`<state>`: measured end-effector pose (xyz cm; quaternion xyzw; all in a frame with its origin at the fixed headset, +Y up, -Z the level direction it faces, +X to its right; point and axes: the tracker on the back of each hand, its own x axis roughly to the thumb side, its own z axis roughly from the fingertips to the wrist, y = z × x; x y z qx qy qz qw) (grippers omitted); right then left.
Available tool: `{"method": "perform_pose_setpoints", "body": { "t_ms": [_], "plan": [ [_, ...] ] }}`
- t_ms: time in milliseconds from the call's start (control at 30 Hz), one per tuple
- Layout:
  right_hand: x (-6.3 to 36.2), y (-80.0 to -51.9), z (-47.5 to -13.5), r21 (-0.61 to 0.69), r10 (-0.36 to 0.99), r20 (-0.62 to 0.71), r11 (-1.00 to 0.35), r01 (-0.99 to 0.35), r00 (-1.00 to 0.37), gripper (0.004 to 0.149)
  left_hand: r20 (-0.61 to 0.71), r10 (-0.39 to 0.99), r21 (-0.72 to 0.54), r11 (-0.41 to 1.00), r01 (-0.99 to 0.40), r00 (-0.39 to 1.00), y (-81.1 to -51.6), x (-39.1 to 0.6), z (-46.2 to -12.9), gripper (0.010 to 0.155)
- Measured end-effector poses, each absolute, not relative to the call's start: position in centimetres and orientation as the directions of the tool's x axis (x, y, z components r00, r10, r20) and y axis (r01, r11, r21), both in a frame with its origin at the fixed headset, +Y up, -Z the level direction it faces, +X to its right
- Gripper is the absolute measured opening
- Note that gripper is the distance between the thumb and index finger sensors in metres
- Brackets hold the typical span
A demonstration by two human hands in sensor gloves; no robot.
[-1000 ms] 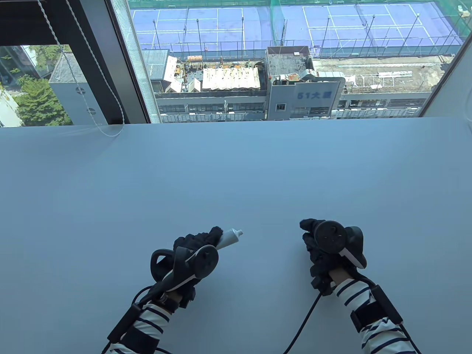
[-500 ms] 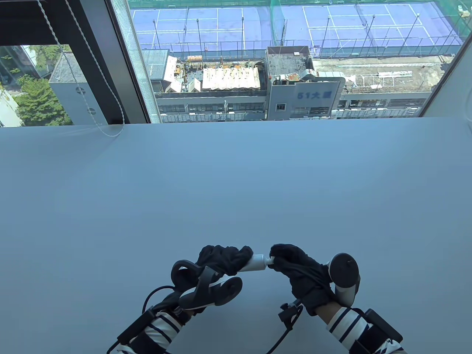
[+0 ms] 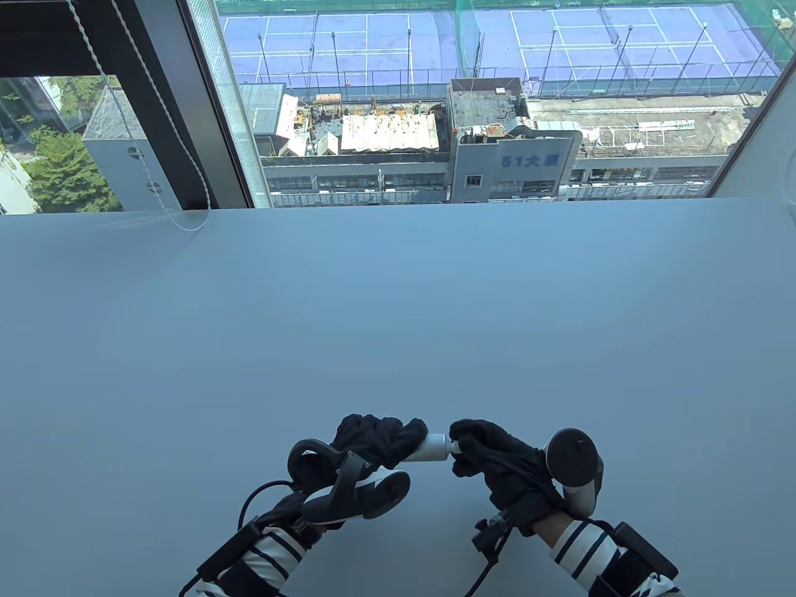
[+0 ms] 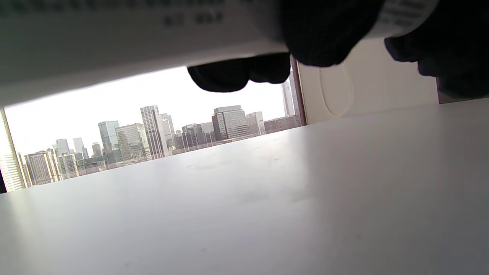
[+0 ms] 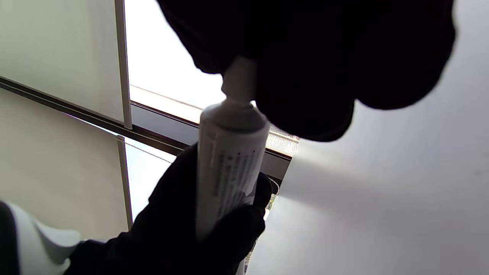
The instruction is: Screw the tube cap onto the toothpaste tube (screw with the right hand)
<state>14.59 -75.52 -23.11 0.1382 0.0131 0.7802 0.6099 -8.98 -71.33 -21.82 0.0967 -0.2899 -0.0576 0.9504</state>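
The white toothpaste tube (image 3: 432, 448) lies level between my hands, a little above the table (image 3: 398, 311), nozzle pointing right. My left hand (image 3: 404, 438) grips its body; the tube also shows in the left wrist view (image 4: 114, 38) and the right wrist view (image 5: 229, 164). My right hand (image 3: 463, 446) pinches closed over the nozzle's tip. In the right wrist view the bare white nozzle neck (image 5: 238, 82) runs up into my right fingers (image 5: 305, 76). The cap is hidden inside those fingers.
The white table runs back to a big window (image 3: 472, 99). A blind cord (image 3: 180, 217) hangs onto the table's far left edge. Glove cables (image 3: 491, 559) trail off the near edge.
A second ago the hands were apart, the nozzle bare, the right hand on the table. They came together near the front edge. Over the last half second the right hand closed in slightly on the nozzle.
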Motion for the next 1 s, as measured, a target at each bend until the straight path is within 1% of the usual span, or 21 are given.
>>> {"method": "perform_pose_setpoints", "body": {
  "t_ms": [67,133,233,300,367,433,500,567,633,667,733,800,867,900,1000],
  "plan": [
    [14.6,-75.5,-23.1,0.180,0.954,0.202,-0.260,-0.949,-0.223,0.036,0.540,-0.161,0.211,0.976,0.053,0.826,-71.4,-9.0,-21.9,0.066],
    [14.6,-75.8,-23.1,0.184,0.957,0.198,-0.248,-0.951,-0.211,0.040,0.538,-0.141,0.195,0.980,0.040,0.831,-71.4,-9.1,-21.9,0.066],
    [14.4,-76.2,-23.3,0.280,0.977,0.162,-0.183,-0.943,-0.141,0.054,0.528,-0.145,0.199,0.979,0.044,0.837,-71.4,-9.2,-22.0,0.066],
    [14.3,-76.3,-23.5,0.338,0.983,0.130,-0.165,-0.927,-0.128,0.058,0.524,-0.138,0.196,0.980,0.039,0.841,-71.3,-9.3,-22.1,0.066],
    [14.3,-76.4,-23.6,0.362,0.982,0.119,-0.181,-0.914,-0.148,0.055,0.522,-0.141,0.199,0.979,0.040,0.841,-71.3,-9.3,-22.1,0.066],
    [14.2,-76.4,-23.5,0.381,0.977,0.147,-0.201,-0.902,-0.155,0.048,0.524,-0.146,0.203,0.978,0.043,0.839,-71.3,-9.2,-22.0,0.066],
    [14.1,-76.2,-23.4,0.362,0.966,0.160,-0.247,-0.899,-0.201,0.044,0.528,-0.150,0.205,0.978,0.046,0.836,-71.4,-9.2,-22.0,0.066],
    [14.1,-76.2,-23.4,0.343,0.956,0.165,-0.284,-0.895,-0.241,0.044,0.532,-0.140,0.193,0.980,0.041,0.835,-71.3,-9.2,-22.0,0.066],
    [14.2,-76.4,-23.4,0.328,0.953,0.154,-0.297,-0.896,-0.260,0.048,0.533,-0.138,0.192,0.981,0.040,0.835,-71.4,-9.2,-22.0,0.066],
    [14.2,-76.5,-23.4,0.334,0.954,0.147,-0.296,-0.895,-0.260,0.052,0.532,-0.142,0.194,0.980,0.043,0.835,-71.4,-9.2,-22.0,0.066],
    [14.3,-76.6,-23.4,0.366,0.959,0.131,-0.282,-0.887,-0.251,0.064,0.531,-0.142,0.193,0.980,0.044,0.836,-71.4,-9.2,-22.0,0.066],
    [14.3,-76.5,-23.6,0.404,0.965,0.130,-0.260,-0.877,-0.226,0.066,0.526,-0.144,0.193,0.980,0.047,0.838,-71.4,-9.3,-22.1,0.066],
    [14.2,-76.4,-23.6,0.438,0.965,0.135,-0.262,-0.860,-0.225,0.062,0.524,-0.143,0.192,0.980,0.046,0.840,-71.4,-9.3,-22.1,0.066],
    [14.1,-76.4,-23.6,0.446,0.964,0.143,-0.264,-0.855,-0.223,0.058,0.524,-0.142,0.193,0.980,0.045,0.840,-71.4,-9.3,-22.1,0.066],
    [13.7,-76.3,-23.4,0.439,0.963,0.162,-0.264,-0.859,-0.214,0.047,0.530,-0.145,0.197,0.979,0.044,0.835,-71.4,-9.2,-22.0,0.066]
  ]
}}
